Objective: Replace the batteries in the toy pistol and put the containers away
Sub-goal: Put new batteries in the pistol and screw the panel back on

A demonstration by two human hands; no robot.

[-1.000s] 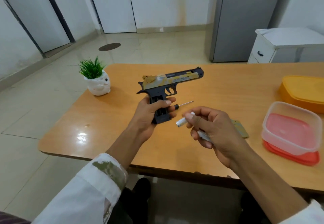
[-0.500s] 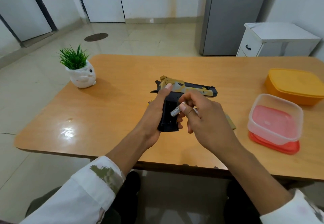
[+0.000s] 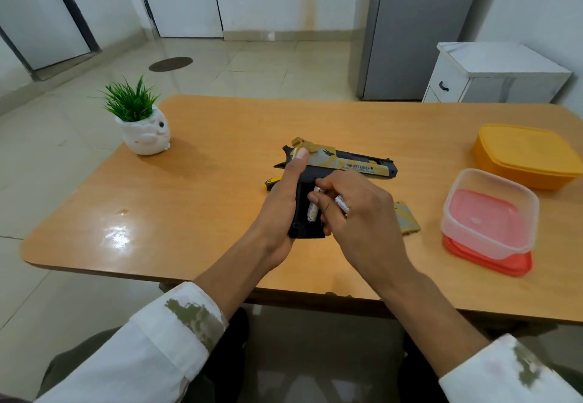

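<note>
Through the head camera, my only feed, I judge the job to be about midway. The toy pistol (image 3: pixel 353 167) is at mid-counter, barrel to the right, grip turned toward me with its battery bay open. Whether it rests on the counter (image 3: pixel 195 213) or is lifted off it I cannot tell. A tan cover plate (image 3: pixel 407 221), which I take to belong to the grip, lies on the counter just right of my right hand (image 3: pixel 366 226). The screwdriver (image 3: pixel 272 180) peeks out from behind my left hand (image 3: pixel 279 204), with only its yellow-and-black handle showing.

My left fingers are curled round the black grip, thumb laid up along the rear of the slide. My right fingers pinch a battery (image 3: pixel 312 210) lying lengthwise in the bay — fully seated or not, I cannot tell. A second battery (image 3: pixel 342 205) is tucked between the other fingers of that hand.

Left to do, as I judge it: seat both cells, refit and screw down the cover, then close and put away the containers. The clear container (image 3: pixel 492 210) stands unlidded on a red lid (image 3: pixel 492 260) at the right, and the yellow container (image 3: pixel 527 153) behind it has its lid on.

The pistol has a tan-and-gold camouflage slide printed "DESERT EAGLE" over a black frame and grip — plastic, by the look.
</note>
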